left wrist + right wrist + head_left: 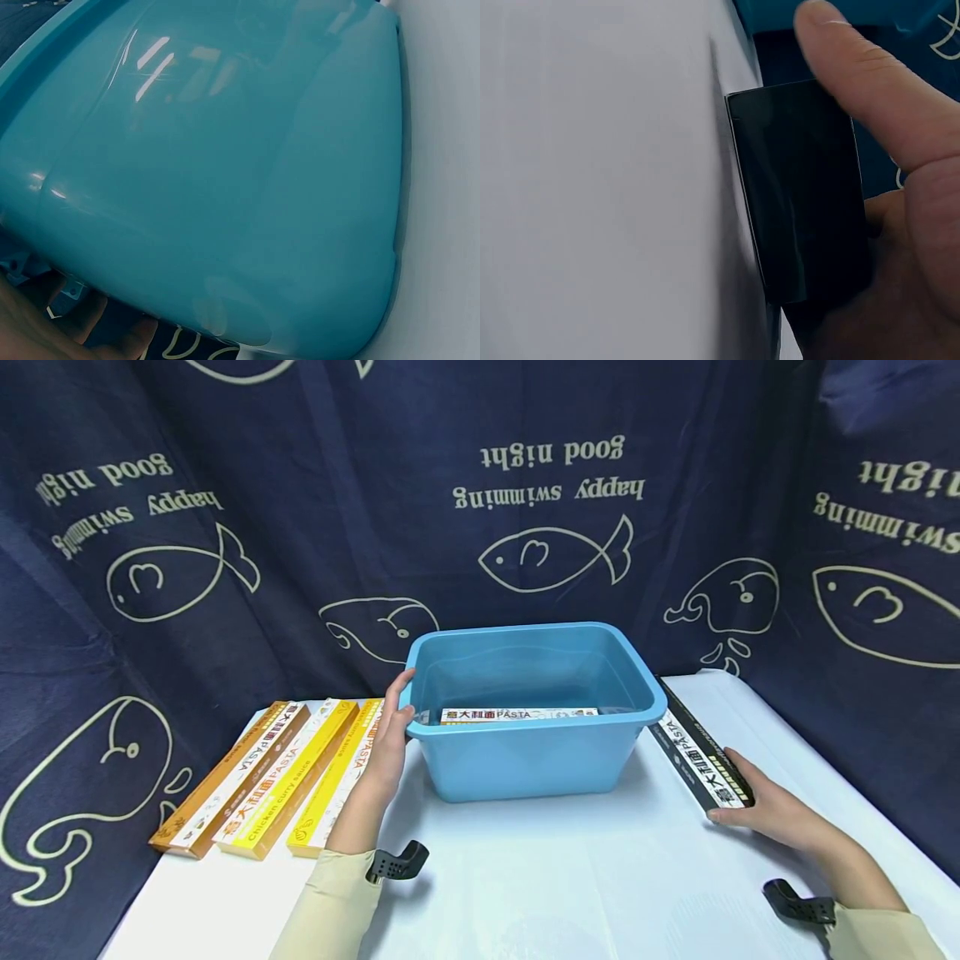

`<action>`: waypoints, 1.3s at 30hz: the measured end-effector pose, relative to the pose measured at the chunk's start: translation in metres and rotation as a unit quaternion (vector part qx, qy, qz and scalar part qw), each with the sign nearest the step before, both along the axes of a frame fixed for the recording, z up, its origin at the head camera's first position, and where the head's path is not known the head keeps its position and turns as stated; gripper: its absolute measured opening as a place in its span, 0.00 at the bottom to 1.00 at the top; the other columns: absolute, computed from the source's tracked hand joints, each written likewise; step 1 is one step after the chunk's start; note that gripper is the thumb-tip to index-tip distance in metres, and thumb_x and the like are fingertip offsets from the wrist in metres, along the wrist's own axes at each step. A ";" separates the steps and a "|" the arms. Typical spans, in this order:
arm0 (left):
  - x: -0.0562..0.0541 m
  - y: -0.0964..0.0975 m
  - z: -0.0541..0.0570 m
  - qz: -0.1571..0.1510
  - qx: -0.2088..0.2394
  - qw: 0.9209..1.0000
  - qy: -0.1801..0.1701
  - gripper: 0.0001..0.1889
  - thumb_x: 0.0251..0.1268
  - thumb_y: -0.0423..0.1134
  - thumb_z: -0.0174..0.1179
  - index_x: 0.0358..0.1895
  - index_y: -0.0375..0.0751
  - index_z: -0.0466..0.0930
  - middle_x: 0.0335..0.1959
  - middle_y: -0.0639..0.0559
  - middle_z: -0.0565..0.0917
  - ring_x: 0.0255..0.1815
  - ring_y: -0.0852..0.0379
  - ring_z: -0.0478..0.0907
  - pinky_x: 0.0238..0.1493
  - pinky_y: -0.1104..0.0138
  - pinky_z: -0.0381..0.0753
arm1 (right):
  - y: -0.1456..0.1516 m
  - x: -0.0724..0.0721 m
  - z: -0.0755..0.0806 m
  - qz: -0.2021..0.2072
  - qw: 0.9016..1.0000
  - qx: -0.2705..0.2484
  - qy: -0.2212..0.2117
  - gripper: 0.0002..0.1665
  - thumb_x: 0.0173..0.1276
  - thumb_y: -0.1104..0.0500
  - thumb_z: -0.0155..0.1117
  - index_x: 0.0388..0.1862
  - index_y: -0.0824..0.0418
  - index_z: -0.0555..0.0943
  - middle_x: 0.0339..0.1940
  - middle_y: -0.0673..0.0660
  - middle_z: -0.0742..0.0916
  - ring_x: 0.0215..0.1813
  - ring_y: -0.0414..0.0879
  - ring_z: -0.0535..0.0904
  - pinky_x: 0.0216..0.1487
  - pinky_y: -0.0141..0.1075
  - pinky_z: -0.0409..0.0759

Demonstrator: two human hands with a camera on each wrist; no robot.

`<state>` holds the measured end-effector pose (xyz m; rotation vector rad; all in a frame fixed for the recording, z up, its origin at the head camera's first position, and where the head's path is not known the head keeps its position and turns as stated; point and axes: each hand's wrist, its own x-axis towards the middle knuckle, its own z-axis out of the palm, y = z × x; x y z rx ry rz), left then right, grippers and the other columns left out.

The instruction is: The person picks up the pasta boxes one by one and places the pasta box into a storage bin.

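Note:
A blue plastic bin (525, 764) stands on the white table. My left hand (386, 743) holds its left rim, fingers curled at the edge; the left wrist view shows the bin's smooth outer wall (240, 172) with fingers below it. Inside the bin, a white-faced pasta box (517, 715) shows just above the front rim. To the right of the bin, a long black pasta box (693, 752) lies on the table. My right hand (772, 810) grips its near end, thumb on one side and fingers on the other. The box's dark end (799, 195) faces the right wrist camera.
Left of the bin lie a brown pasta box (232, 777), a yellow-and-white box (292, 777) and another yellow box (337, 777), the last partly behind my left arm. A dark blue curtain (360, 510) with fish drawings hangs behind and beside the table (555, 877).

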<state>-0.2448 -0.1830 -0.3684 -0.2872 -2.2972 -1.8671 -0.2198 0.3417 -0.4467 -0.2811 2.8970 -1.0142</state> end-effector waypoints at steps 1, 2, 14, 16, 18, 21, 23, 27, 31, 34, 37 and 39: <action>0.000 0.000 0.000 0.000 0.000 1.000 0.000 0.29 0.72 0.55 0.33 0.76 0.73 0.49 0.83 0.61 0.45 0.83 0.46 0.45 0.75 0.34 0.53 | 0.000 0.000 0.000 0.000 1.000 0.003 -0.002 0.70 0.60 0.48 0.74 0.79 0.72 0.35 0.74 0.85 0.55 0.68 0.74 0.60 0.60 0.63 0.63; 0.000 0.000 0.000 0.000 0.000 1.000 0.000 0.29 0.72 0.56 0.33 0.76 0.74 0.49 0.83 0.61 0.45 0.83 0.46 0.46 0.75 0.34 0.53 | 0.000 0.000 -0.001 -0.001 1.000 0.007 -0.003 0.71 0.59 0.48 0.74 0.80 0.72 0.35 0.74 0.85 0.55 0.67 0.73 0.60 0.59 0.63 0.64; -0.002 0.000 -0.003 0.004 -0.009 1.000 -0.002 0.29 0.72 0.56 0.33 0.76 0.75 0.48 0.83 0.62 0.44 0.83 0.46 0.45 0.75 0.34 0.53 | 0.000 0.002 -0.004 -0.027 0.998 0.057 0.005 0.71 0.58 0.42 0.75 0.80 0.70 0.38 0.71 0.85 0.62 0.62 0.72 0.69 0.55 0.60 0.71; -0.003 0.000 -0.003 0.004 -0.010 1.000 -0.003 0.29 0.72 0.56 0.33 0.76 0.75 0.48 0.83 0.62 0.43 0.83 0.46 0.44 0.75 0.34 0.53 | -0.001 0.002 -0.003 -0.033 0.997 0.065 0.009 0.71 0.57 0.41 0.75 0.80 0.70 0.40 0.70 0.85 0.63 0.62 0.73 0.70 0.54 0.61 0.72; -0.002 0.000 -0.003 0.005 -0.012 1.000 -0.003 0.29 0.72 0.56 0.33 0.76 0.75 0.48 0.83 0.62 0.43 0.83 0.46 0.44 0.75 0.34 0.53 | -0.002 0.002 -0.002 -0.037 0.997 0.071 0.013 0.72 0.56 0.40 0.75 0.80 0.71 0.41 0.69 0.85 0.64 0.62 0.74 0.70 0.55 0.62 0.72; -0.002 0.000 -0.002 0.006 -0.010 1.000 -0.002 0.29 0.72 0.56 0.33 0.76 0.75 0.48 0.83 0.62 0.43 0.83 0.46 0.45 0.75 0.34 0.53 | -0.003 0.002 -0.001 -0.040 0.996 0.077 0.022 0.72 0.56 0.40 0.75 0.79 0.72 0.42 0.69 0.85 0.65 0.63 0.76 0.70 0.56 0.62 0.72; -0.001 -0.001 -0.002 0.005 -0.008 1.000 -0.004 0.29 0.72 0.56 0.33 0.76 0.75 0.48 0.83 0.62 0.44 0.83 0.46 0.45 0.75 0.34 0.52 | -0.004 0.002 -0.001 -0.042 0.995 0.082 0.028 0.71 0.56 0.39 0.75 0.79 0.73 0.43 0.69 0.85 0.65 0.63 0.77 0.69 0.56 0.63 0.72; -0.001 -0.001 -0.004 0.004 -0.005 1.000 -0.008 0.29 0.72 0.55 0.33 0.76 0.75 0.47 0.83 0.61 0.44 0.82 0.46 0.46 0.75 0.34 0.53 | -0.003 0.003 0.000 -0.044 0.995 0.087 0.034 0.70 0.56 0.39 0.75 0.79 0.73 0.45 0.69 0.85 0.66 0.64 0.78 0.69 0.57 0.64 0.72; 0.000 -0.001 -0.004 0.003 -0.002 1.000 -0.006 0.29 0.72 0.54 0.33 0.76 0.75 0.48 0.83 0.61 0.44 0.83 0.46 0.46 0.75 0.34 0.52 | -0.001 0.003 0.004 -0.052 0.993 0.095 0.039 0.68 0.57 0.38 0.74 0.79 0.73 0.46 0.68 0.84 0.67 0.62 0.77 0.70 0.55 0.63 0.73; 0.000 -0.001 -0.003 0.002 -0.001 1.000 -0.005 0.29 0.72 0.54 0.33 0.76 0.75 0.48 0.83 0.61 0.44 0.83 0.45 0.45 0.75 0.34 0.52 | 0.002 0.003 0.007 -0.061 0.992 0.099 0.049 0.67 0.57 0.38 0.73 0.79 0.71 0.48 0.67 0.84 0.68 0.60 0.75 0.72 0.52 0.61 0.74; 0.000 0.000 -0.002 0.004 -0.003 1.000 -0.005 0.29 0.72 0.54 0.33 0.76 0.76 0.48 0.83 0.61 0.44 0.83 0.45 0.45 0.75 0.34 0.52 | 0.005 0.004 0.008 -0.066 0.991 0.095 0.061 0.64 0.58 0.39 0.72 0.79 0.68 0.50 0.65 0.84 0.70 0.58 0.76 0.73 0.50 0.61 0.74; 0.000 0.000 -0.001 0.004 -0.004 1.000 -0.006 0.29 0.72 0.54 0.33 0.76 0.76 0.48 0.83 0.61 0.44 0.83 0.45 0.45 0.75 0.34 0.53 | 0.007 0.004 0.009 -0.068 0.992 0.087 0.067 0.62 0.59 0.39 0.72 0.80 0.66 0.51 0.65 0.83 0.70 0.59 0.76 0.72 0.50 0.61 0.74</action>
